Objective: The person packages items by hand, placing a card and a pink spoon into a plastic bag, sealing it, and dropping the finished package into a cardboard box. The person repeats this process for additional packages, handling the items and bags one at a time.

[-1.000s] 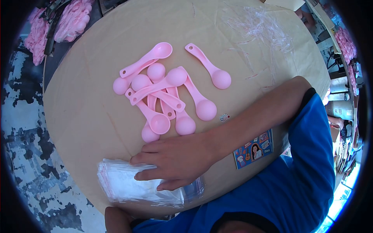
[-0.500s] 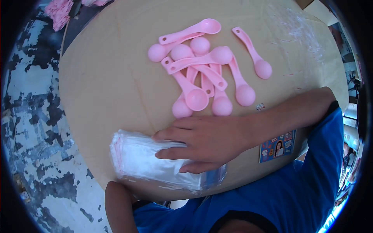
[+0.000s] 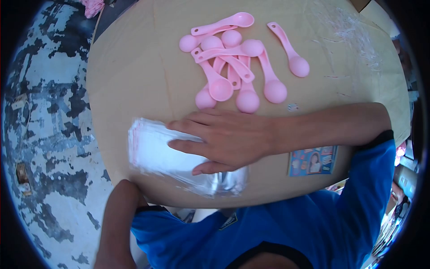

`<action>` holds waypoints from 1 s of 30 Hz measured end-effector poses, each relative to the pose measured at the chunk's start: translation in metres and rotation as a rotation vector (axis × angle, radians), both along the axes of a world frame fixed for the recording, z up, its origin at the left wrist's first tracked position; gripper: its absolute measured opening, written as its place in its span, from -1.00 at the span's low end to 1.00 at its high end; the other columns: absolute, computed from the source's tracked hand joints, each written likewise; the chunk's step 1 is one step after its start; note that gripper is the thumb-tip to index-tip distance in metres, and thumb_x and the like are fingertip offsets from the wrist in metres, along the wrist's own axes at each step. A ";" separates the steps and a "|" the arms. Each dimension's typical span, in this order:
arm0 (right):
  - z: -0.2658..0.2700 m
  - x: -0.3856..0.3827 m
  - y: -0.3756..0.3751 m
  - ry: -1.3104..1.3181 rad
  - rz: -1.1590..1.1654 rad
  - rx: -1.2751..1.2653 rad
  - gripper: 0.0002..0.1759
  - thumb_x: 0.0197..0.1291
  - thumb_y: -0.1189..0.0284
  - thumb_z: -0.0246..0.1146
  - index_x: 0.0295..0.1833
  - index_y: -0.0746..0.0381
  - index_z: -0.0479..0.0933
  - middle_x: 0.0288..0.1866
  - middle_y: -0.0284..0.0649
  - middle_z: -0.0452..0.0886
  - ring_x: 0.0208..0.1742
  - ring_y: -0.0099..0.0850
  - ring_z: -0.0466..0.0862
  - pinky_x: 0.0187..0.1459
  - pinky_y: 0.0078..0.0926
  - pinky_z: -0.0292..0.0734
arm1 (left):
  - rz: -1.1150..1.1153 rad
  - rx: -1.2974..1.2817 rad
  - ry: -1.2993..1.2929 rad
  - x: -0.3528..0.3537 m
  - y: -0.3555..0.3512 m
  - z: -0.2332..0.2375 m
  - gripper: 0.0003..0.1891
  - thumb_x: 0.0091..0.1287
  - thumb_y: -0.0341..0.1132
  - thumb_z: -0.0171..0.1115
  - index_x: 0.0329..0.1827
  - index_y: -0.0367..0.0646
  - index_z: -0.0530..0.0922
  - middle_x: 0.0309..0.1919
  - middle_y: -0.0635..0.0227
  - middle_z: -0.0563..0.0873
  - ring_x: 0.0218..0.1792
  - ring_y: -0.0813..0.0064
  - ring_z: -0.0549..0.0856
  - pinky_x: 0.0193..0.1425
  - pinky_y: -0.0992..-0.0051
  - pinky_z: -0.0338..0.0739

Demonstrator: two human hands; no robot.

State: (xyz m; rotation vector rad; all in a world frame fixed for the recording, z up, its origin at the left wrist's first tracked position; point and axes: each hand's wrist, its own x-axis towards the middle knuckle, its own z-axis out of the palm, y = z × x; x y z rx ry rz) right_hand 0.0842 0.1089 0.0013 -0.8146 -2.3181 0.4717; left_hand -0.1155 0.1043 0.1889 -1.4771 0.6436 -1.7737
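My right hand (image 3: 226, 139) lies palm down with its fingers stretched out and spread over a stack of clear plastic bags (image 3: 152, 143). The hand covers part of the stack's right side. Just beyond my knuckles is a loose pile of pink plastic scoops (image 3: 220, 89), some with bowls up and others turned over. A single pink scoop (image 3: 298, 65) rests apart, to the right of the pile. Of my left arm (image 3: 117, 224) only the part by the elbow shows at lower left; the left hand is out of view.
A printed picture card (image 3: 312, 162) lies beneath my right forearm. Crumpled clear plastic scraps (image 3: 354, 36) are at the table's far right. The brown-covered table (image 3: 130, 80) has a rounded left edge above a worn, patchy floor (image 3: 58, 148). Something pink and ruffled (image 3: 93, 6) is at top left.
The camera view has shifted, so the scoops, bags and right hand appear higher. My right hand stays spread on the bags. More of my left arm shows, lower and farther left.
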 end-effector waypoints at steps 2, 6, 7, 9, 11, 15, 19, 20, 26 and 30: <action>-0.004 -0.002 -0.001 0.018 -0.026 0.147 -0.29 0.34 -0.04 0.06 0.35 0.30 0.33 0.44 0.08 0.24 0.37 -0.04 0.36 0.33 -0.12 0.34 | -0.250 -0.242 0.262 0.013 0.012 -0.012 -0.70 0.44 -0.06 0.02 -0.39 -0.05 0.44 -0.59 0.44 0.16 -0.60 0.50 0.26 -0.46 0.33 0.33; -0.009 -0.006 -0.004 0.062 -0.057 0.308 -0.20 0.32 -0.12 0.04 0.33 0.40 0.37 0.46 0.02 0.27 0.47 -0.13 0.26 0.48 -0.16 0.07 | -0.275 -0.616 0.570 0.032 0.045 -0.062 -0.61 0.45 0.03 -0.12 -0.34 -0.09 0.46 -0.54 0.36 0.45 -0.52 0.41 0.43 -0.26 0.20 0.39; -0.010 -0.007 -0.004 0.050 -0.053 0.329 -0.18 0.33 -0.15 0.00 0.34 0.38 0.36 0.48 0.00 0.26 0.49 -0.13 0.23 0.50 -0.16 0.03 | -0.269 -0.758 0.679 0.047 0.043 -0.078 -0.55 0.48 0.09 -0.16 -0.44 -0.05 0.39 -0.65 0.43 0.34 -0.64 0.47 0.31 -0.41 0.30 0.34; -0.011 -0.006 -0.006 0.025 -0.054 0.371 -0.17 0.33 -0.17 -0.03 0.36 0.36 0.35 0.50 -0.03 0.24 0.52 -0.14 0.20 0.53 -0.15 -0.03 | 0.145 -0.866 1.127 0.079 0.026 -0.074 -0.74 0.25 -0.16 0.21 -0.25 -0.20 0.51 -0.18 0.24 0.63 -0.22 0.25 0.60 -0.11 0.31 0.53; -0.010 -0.002 -0.007 0.011 -0.062 0.401 -0.18 0.32 -0.15 -0.03 0.37 0.34 0.34 0.50 -0.04 0.23 0.53 -0.15 0.18 0.54 -0.14 -0.05 | 0.228 -0.895 1.488 0.111 0.026 -0.097 -0.49 0.20 -0.07 0.23 0.09 -0.30 0.55 0.05 0.14 0.63 -0.08 0.14 0.63 0.05 0.26 0.54; -0.015 -0.004 -0.003 -0.033 -0.088 0.475 -0.21 0.30 -0.11 -0.01 0.39 0.31 0.31 0.52 -0.07 0.21 0.55 -0.18 0.15 0.55 -0.13 -0.10 | 0.282 -1.020 1.672 0.126 -0.005 -0.125 -0.34 0.17 -0.03 0.27 0.26 -0.30 0.49 0.28 0.05 0.52 0.29 0.07 0.51 0.36 0.17 0.40; -0.019 -0.014 0.001 -0.074 -0.120 0.545 -0.23 0.29 -0.07 0.00 0.41 0.28 0.28 0.53 -0.10 0.20 0.57 -0.21 0.12 0.56 -0.11 -0.15 | 0.458 -0.987 1.710 0.112 -0.010 -0.119 -0.36 0.15 -0.06 0.31 0.24 -0.30 0.51 0.33 0.15 0.50 0.37 0.17 0.46 0.45 0.16 0.32; -0.021 -0.017 0.003 -0.082 -0.129 0.556 -0.24 0.28 -0.06 0.00 0.42 0.27 0.28 0.53 -0.11 0.19 0.57 -0.22 0.11 0.57 -0.11 -0.16 | 0.500 -0.987 1.700 0.107 -0.011 -0.119 -0.35 0.15 -0.06 0.32 0.25 -0.29 0.51 0.32 0.18 0.51 0.38 0.19 0.45 0.46 0.16 0.31; -0.029 -0.024 0.003 -0.115 -0.140 0.584 -0.25 0.26 0.01 0.02 0.45 0.22 0.23 0.56 -0.15 0.17 0.60 -0.26 0.06 0.59 -0.08 -0.23 | 0.768 -0.884 1.732 0.084 -0.024 -0.103 -0.45 0.29 -0.04 0.19 0.23 -0.24 0.55 0.33 0.36 0.52 0.38 0.36 0.45 0.49 0.24 0.28; -0.019 -0.017 -0.001 -0.165 -0.128 0.561 -0.29 0.26 0.04 0.03 0.44 0.21 0.25 0.54 -0.20 0.21 0.60 -0.32 0.08 0.60 -0.08 -0.25 | 0.761 -0.857 1.737 0.076 -0.023 -0.100 -0.55 0.24 -0.06 0.29 0.07 -0.17 0.67 0.18 0.36 0.65 0.31 0.33 0.54 0.43 0.20 0.37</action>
